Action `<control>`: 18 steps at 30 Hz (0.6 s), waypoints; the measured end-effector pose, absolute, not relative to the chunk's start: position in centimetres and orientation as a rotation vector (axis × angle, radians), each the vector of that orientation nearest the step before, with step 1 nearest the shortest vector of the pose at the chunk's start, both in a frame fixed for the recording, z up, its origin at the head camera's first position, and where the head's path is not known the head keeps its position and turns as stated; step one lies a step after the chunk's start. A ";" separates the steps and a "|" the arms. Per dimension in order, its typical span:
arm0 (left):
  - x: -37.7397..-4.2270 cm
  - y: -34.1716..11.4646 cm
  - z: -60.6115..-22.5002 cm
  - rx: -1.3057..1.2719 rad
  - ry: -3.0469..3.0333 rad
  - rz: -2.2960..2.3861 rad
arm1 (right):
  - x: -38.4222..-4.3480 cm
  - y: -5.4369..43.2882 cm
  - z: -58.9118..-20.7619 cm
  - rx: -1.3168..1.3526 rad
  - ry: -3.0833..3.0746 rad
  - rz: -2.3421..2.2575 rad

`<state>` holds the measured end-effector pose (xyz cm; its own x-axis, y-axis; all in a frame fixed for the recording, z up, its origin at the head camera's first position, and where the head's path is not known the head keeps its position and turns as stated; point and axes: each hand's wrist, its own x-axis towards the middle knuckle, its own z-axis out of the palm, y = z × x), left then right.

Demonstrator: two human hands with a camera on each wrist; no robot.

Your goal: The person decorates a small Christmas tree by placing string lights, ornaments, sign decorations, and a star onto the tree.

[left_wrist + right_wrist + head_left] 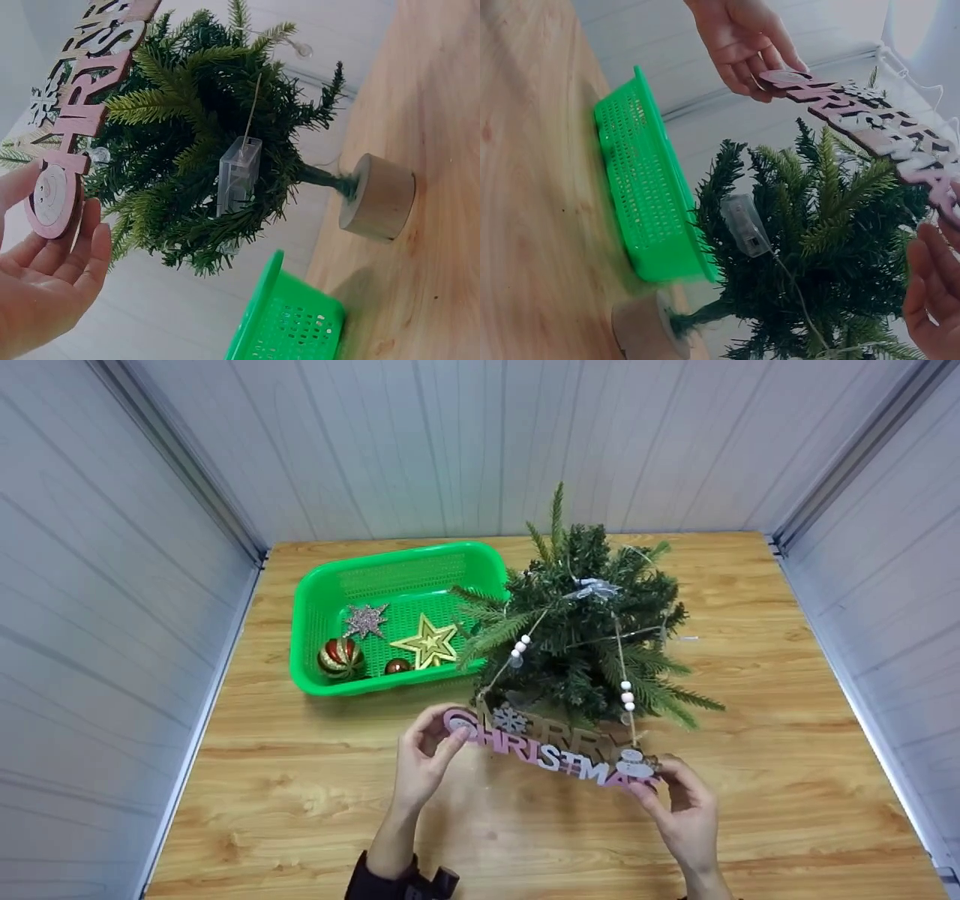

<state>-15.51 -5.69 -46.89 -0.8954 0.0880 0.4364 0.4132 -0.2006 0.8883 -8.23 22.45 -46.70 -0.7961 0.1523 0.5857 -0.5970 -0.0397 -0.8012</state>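
A "Merry Christmas" letter sign (551, 754) in pink, white and brown hangs on beaded strings before a small artificial Christmas tree (577, 637). My left hand (424, 757) pinches the sign's left end by the pink C, thumb in front. At the other end, my right hand (682, 810) pinches it below the snowman. The strings run up to the treetop. In the left wrist view, a clear battery box (238, 176) sits among the branches, and the tree stands on a round wooden base (377, 197).
Left of the tree is a green basket (300, 637) holding a gold star (427, 642), a glittery star (366, 620), a striped ball (340, 658) and a brown ball (397, 666). Panelled walls (465, 442) enclose the wooden table (262, 802) at the back and sides.
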 end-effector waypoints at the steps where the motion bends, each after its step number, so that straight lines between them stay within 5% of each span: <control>1: -15.6 -5.7 -46.9 -0.582 -1.818 -2.217 | -8.2 22.4 -46.6 0.492 -1.717 1.886; 18: -17.3 -8.3 -44.4 -0.461 -1.740 -2.349 | -5.9 18.3 -43.2 0.655 -1.739 1.896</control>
<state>-17.28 -8.28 -44.44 -0.9355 0.0378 0.3514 0.3251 -0.2979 0.8975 -5.94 18.32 -43.16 -0.7690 0.0295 0.6385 -0.6387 -0.0760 -0.7657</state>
